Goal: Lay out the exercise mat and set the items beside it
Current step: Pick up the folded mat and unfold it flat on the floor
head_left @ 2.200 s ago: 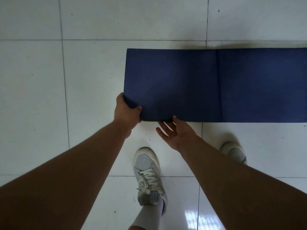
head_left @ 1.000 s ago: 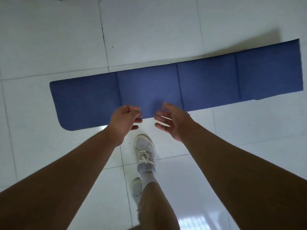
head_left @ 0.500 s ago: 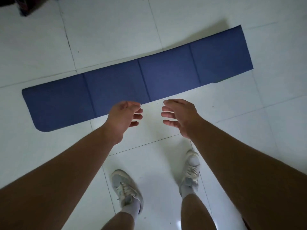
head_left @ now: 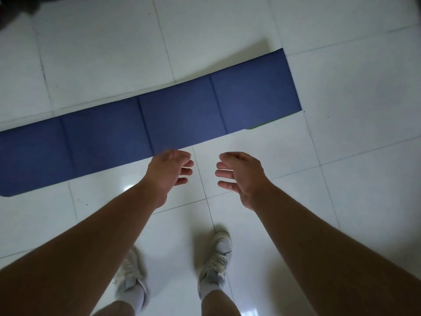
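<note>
A long dark blue exercise mat (head_left: 177, 119) lies flat on the white tiled floor, running from the left edge up to the right, with fold creases across it. My left hand (head_left: 169, 171) hovers just in front of the mat's near edge, fingers loosely curled and apart, holding nothing. My right hand (head_left: 241, 173) is level with it over bare tile, also holding nothing, palm turned inward. The two hands face each other a short gap apart.
My two feet in pale sneakers (head_left: 132, 277) (head_left: 216, 261) stand on the glossy tiles below my arms. A dark object (head_left: 16, 5) shows at the top left corner. White floor extends to the right of and behind the mat.
Both hands let go of the mat's edge and lifted away. The view rose and swung, so the whole unfolded mat shows at an angle. My feet came side by side.
</note>
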